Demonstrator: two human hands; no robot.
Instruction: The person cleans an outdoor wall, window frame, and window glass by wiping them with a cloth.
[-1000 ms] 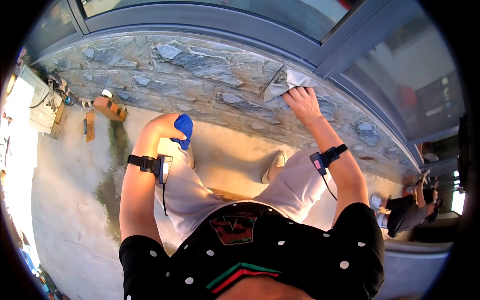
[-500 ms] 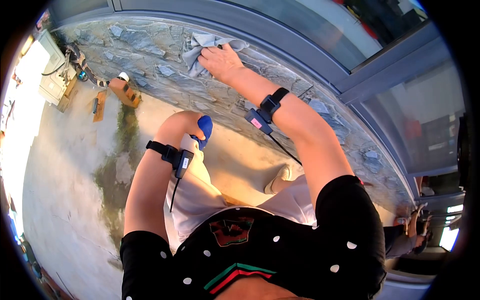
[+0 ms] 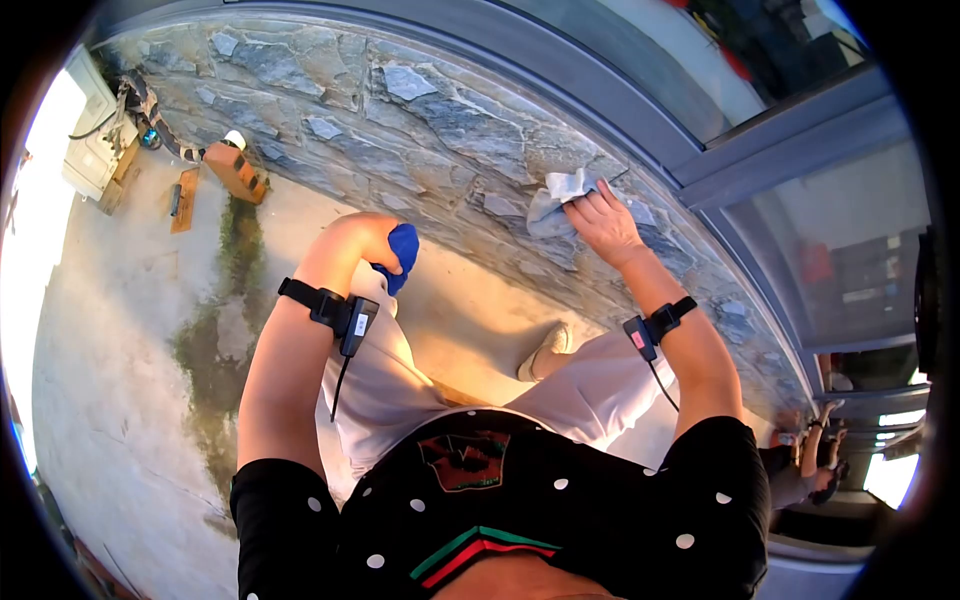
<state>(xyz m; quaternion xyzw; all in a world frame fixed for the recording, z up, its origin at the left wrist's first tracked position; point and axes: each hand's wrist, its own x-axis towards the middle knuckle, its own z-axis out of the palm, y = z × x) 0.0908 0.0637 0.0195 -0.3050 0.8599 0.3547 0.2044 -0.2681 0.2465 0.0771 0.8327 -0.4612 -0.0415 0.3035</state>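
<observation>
Hands (image 3: 380,243) (image 3: 606,228) partly hide what they hold: left, blue cloth (image 3: 404,245); right, grey cloth (image 3: 548,213).

Looks like somewhere outdoors, going by the rough stone wall (image 3: 450,130) below framed windows (image 3: 825,235) and the sunlit concrete ground (image 3: 110,340) with green patches (image 3: 244,238).

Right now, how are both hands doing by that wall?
Right hand holding grey cloth at stone wall. Left hand gripping blue cloth. No obstacle seen around grey cloth.
</observation>
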